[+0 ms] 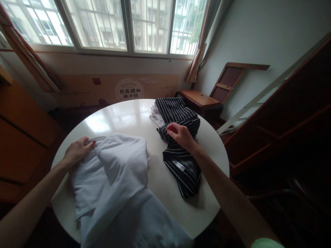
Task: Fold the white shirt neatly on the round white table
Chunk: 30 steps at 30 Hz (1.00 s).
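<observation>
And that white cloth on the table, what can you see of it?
The white cloth is plain, with no print in view, and looks soft and matte. It lies on the left side of the round table in loose, creased layers, and its near end runs out of the picture. The left hand grips a narrow, hem-like band at its far left. A bare strip of tabletop parts it from the striped cloth. Its full shape is hard to tell.
</observation>
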Tool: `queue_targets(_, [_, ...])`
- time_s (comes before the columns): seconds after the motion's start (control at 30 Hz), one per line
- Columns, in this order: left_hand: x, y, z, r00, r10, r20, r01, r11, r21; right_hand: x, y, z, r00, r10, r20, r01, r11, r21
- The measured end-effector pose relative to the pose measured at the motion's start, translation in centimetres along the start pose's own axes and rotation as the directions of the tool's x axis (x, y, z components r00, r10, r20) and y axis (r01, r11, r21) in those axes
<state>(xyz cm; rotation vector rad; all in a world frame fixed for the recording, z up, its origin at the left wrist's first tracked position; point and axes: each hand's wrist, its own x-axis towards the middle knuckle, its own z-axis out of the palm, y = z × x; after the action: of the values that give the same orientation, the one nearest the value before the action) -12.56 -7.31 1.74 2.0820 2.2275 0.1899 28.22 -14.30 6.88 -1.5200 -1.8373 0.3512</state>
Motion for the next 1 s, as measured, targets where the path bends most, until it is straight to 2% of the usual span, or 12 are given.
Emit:
queue_targets(0.1, [-0.5, 1.5, 0.2, 0.998, 0.031, -0.05, -0.03, 0.999, 0.017, 2.9, 0.5, -1.3, 0.975, -0.16, 0.151, 0.177, 0.979, -0.102])
queue_targets(0.2, [-1.1, 2.7, 0.5, 0.993, 0.037, -0.11, -0.032, 0.998, 0.045, 5.2, 1.6, -1.1, 0.908, -0.177, 0.38, 0.266, 0.943, -0.198])
queue_targets(0.27, [-1.1, 2.6, 0.8, 0.992, 0.033, -0.123, -0.029, 0.999, 0.03, 5.9, 2.3, -0.7, 0.862, -0.201, 0.465, 0.34, 0.911, -0.235])
queue_targets(0.33, [-0.8, 2.2, 1.0, 0.994, 0.011, -0.105, -0.011, 1.0, -0.002, 5.9, 2.7, -0.6, 0.843, -0.246, 0.479, 0.386, 0.896, -0.22])
queue_targets(0.43, [-0.8, 2.5, 1.0, 0.978, 0.002, -0.211, -0.023, 0.995, -0.1, 5.5, 3.0, -1.3, 0.903, -0.21, 0.374, 0.296, 0.936, -0.19])
queue_targets(0.53, [-1.9, 5.5, -0.2, 0.873, 0.152, -0.464, -0.245, 0.958, -0.148, 5.2, 2.9, -2.4, 0.966, -0.126, 0.228, 0.167, 0.97, -0.174])
queue_targets(0.6, [-3.3, 9.0, -1.5, 0.813, 0.291, -0.504, -0.445, 0.869, -0.215, 5.3, 2.7, -2.9, 0.978, -0.108, 0.179, 0.133, 0.982, -0.136])
queue_targets(0.67, [-4.8, 12.9, -3.0, 0.774, 0.43, -0.464, -0.597, 0.741, -0.309, 5.3, 2.4, -3.3, 0.98, -0.103, 0.172, 0.117, 0.99, -0.073])
queue_targets(0.77, [-7.2, 18.0, -5.1, 0.715, 0.624, -0.316, -0.699, 0.622, -0.353, 5.2, 2.2, -4.2, 0.971, -0.092, 0.22, 0.084, 0.995, 0.047])
queue_targets(0.8, [-7.9, 19.2, -5.6, 0.687, 0.681, -0.253, -0.724, 0.611, -0.319, 5.1, 2.2, -4.7, 0.969, -0.083, 0.232, 0.064, 0.994, 0.089])
queue_targets(0.9, [-9.9, 21.5, -6.4, 0.547, 0.837, -0.037, -0.836, 0.542, -0.089, 4.4, 2.4, -6.8, 0.979, -0.028, 0.203, -0.028, 0.963, 0.269])
queue_targets(1.0, [-11.8, 22.4, -5.9, 0.494, 0.866, -0.078, -0.846, 0.5, 0.187, 3.7, 3.2, -9.2, 0.987, 0.085, 0.138, -0.143, 0.853, 0.501])
